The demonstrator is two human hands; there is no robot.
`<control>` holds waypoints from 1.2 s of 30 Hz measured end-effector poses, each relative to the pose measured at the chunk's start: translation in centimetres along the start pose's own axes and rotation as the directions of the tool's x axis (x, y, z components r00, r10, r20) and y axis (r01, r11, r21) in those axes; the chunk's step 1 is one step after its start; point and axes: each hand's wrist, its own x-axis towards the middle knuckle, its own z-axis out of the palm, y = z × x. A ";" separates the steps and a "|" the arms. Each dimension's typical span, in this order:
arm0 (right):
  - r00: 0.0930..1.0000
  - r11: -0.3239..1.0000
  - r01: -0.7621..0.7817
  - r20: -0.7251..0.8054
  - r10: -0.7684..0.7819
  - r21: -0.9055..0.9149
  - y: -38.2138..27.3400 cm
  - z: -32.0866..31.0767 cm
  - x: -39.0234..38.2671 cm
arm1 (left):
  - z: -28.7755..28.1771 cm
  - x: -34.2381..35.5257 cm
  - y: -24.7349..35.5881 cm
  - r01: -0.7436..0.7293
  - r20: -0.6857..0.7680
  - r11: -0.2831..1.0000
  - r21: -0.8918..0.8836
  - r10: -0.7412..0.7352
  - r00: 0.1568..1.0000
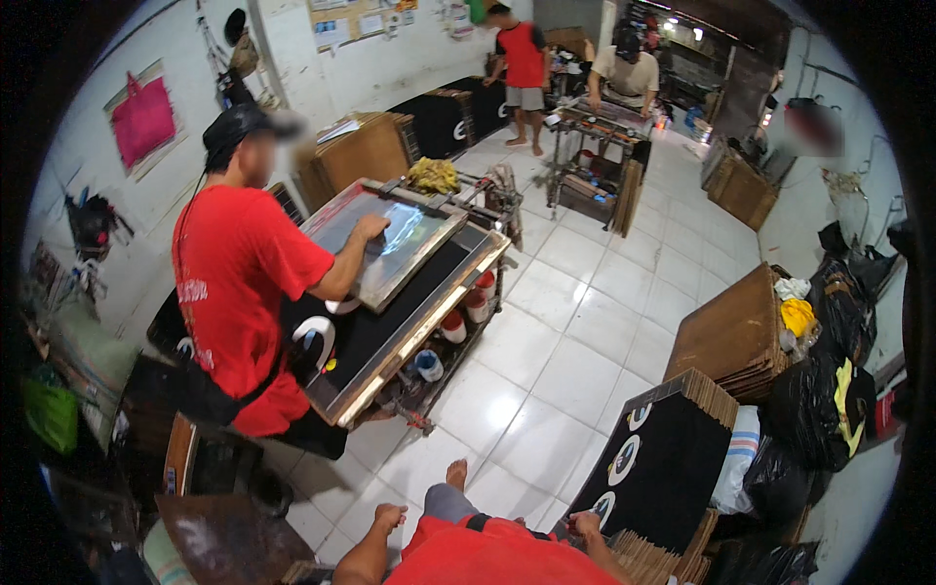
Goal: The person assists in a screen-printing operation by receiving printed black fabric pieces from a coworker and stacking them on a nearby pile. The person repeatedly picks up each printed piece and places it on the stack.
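Observation:
My left hand (pixel 390 515) is at the lower middle over the tiled floor, fingers curled closed with nothing visible in them. My right hand (pixel 585 523) is beside a stack of boards topped with black fabric (pixel 653 458) bearing round white printed designs; its fingers are curled closed, and what they hold, if anything, is too small to tell. At the left, a co-worker in red (pixel 234 302) has a hand on a framed screen (pixel 361 268) above a printing table, where more black printed fabric (pixel 380 330) lies. Paint pots (pixel 451 325) stand underneath.
Two co-workers (pixel 519 68) (pixel 624 78) stand at the back near another table (pixel 597 127). Tiled floor (pixel 565 361) runs between the tables and the right wall. Stacked brown boards (pixel 721 322) and black bags (pixel 809 419) line the right; wooden frames (pixel 224 536) lie at lower left.

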 end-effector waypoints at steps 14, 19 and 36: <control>0.989 0.950 0.028 -0.149 0.020 0.312 -11.7 4.9 -1.5 | -6.0 6.7 8.8 -0.044 0.037 0.965 -0.258 0.055 0.998; 0.990 0.932 0.017 -0.139 0.036 0.363 -12.7 5.7 -0.7 | -7.4 8.4 7.9 0.005 -0.043 0.946 -0.325 -0.020 0.999; 0.857 0.912 0.407 0.363 -0.366 -0.042 -38.6 24.6 1.7 | -18.8 8.3 16.9 -0.261 -0.379 0.465 -0.846 -0.179 0.908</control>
